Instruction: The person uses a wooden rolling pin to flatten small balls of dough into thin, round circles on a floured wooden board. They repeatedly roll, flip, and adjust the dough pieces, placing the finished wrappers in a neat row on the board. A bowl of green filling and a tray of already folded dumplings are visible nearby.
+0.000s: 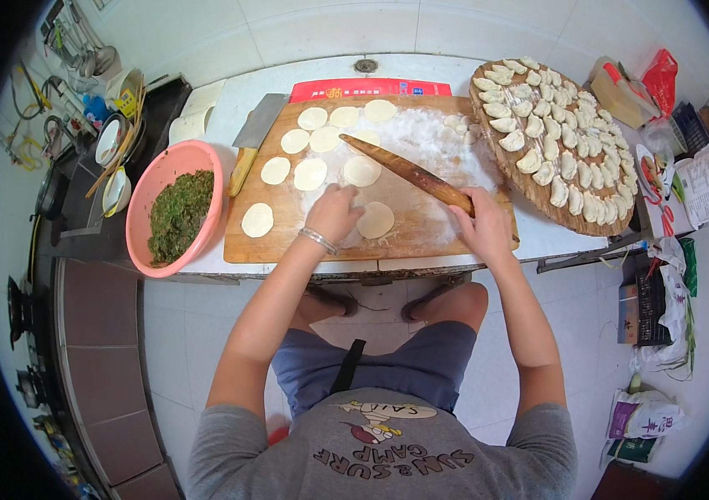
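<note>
My right hand (486,227) is wrapped round the near end of a tapered wooden rolling pin (408,171), which slants up and left across the board. Its far tip reaches over the round dough wrappers. My left hand (334,215), with a silver bracelet at the wrist, is closed at the left edge of a thin round dough wrapper (377,221); its fingertips are partly hidden. More flat wrappers (310,174) lie spread on the left half of the floured wooden board (242,246). White flour (429,133) and a few small dough pieces (461,127) lie at its back right.
Left of the board stands a pink basin (137,237) of chopped green filling (181,217). A cleaver (261,122) lies on the board's left edge. At right, a round wooden board (511,179) carries many folded dumplings (567,133). Bowls (115,190) stand far left.
</note>
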A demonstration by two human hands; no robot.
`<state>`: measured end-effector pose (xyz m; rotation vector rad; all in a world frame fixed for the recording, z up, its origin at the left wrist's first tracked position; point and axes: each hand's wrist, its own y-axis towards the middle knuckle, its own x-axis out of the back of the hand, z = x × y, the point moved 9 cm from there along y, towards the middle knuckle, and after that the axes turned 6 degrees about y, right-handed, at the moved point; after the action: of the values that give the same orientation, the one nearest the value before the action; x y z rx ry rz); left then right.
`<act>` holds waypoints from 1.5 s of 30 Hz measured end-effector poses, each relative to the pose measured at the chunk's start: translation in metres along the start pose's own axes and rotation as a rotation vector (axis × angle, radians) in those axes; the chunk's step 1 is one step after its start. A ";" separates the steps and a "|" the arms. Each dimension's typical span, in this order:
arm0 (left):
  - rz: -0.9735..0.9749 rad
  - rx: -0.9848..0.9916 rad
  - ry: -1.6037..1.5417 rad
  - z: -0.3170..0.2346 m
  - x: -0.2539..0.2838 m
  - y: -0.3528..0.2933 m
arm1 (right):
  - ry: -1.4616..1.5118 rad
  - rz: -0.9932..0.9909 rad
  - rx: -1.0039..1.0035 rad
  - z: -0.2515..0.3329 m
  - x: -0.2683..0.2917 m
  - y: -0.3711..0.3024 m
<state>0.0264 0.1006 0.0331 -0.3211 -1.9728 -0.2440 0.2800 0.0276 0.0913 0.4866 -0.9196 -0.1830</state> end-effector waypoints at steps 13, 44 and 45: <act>0.069 -0.403 0.244 -0.058 -0.046 -0.047 | 0.016 0.020 0.027 0.002 -0.011 0.006; -0.344 -0.078 0.231 0.017 0.023 -0.055 | -0.038 0.360 0.288 0.027 -0.076 0.007; -0.429 -0.106 0.212 0.008 0.032 -0.056 | -0.007 0.355 0.254 0.021 -0.075 0.010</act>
<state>-0.0119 0.0538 0.0574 0.0651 -1.8038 -0.6337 0.2176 0.0563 0.0523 0.5477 -1.0258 0.2579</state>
